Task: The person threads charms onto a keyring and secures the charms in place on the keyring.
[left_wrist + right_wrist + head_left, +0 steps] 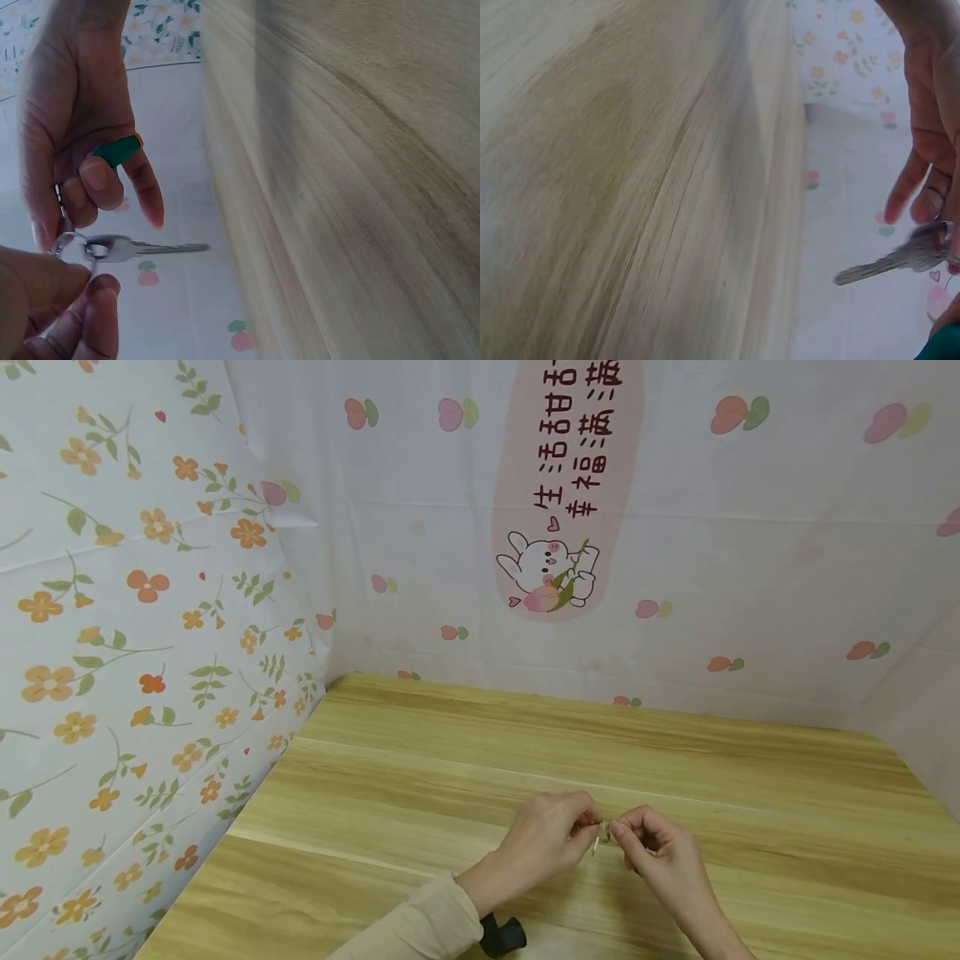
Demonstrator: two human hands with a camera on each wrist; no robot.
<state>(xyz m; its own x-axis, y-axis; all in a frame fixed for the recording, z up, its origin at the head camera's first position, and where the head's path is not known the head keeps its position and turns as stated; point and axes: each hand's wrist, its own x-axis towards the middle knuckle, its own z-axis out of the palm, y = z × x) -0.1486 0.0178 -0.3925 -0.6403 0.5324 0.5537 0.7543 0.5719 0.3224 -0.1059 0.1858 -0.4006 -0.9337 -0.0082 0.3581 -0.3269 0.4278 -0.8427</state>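
Above the table, both hands meet at a metal key ring (93,262) that carries a silver key (154,249). My left hand (551,833) pinches the ring between thumb and fingertips, and the key sticks out sideways from it in the left wrist view. Thumb and index finger of my right hand (663,853) pinch the other side of the ring. A small green piece with an orange edge (118,150) pokes out from the curled fingers of the right hand; most of it is hidden. In the right wrist view the key (892,262) is slightly blurred.
A black object with a rounded end (506,937) stands on the wood-grain table (420,777), partly behind the left sleeve (435,922). Patterned cloths hang at the left (150,585) and along the back (420,543) of the table.
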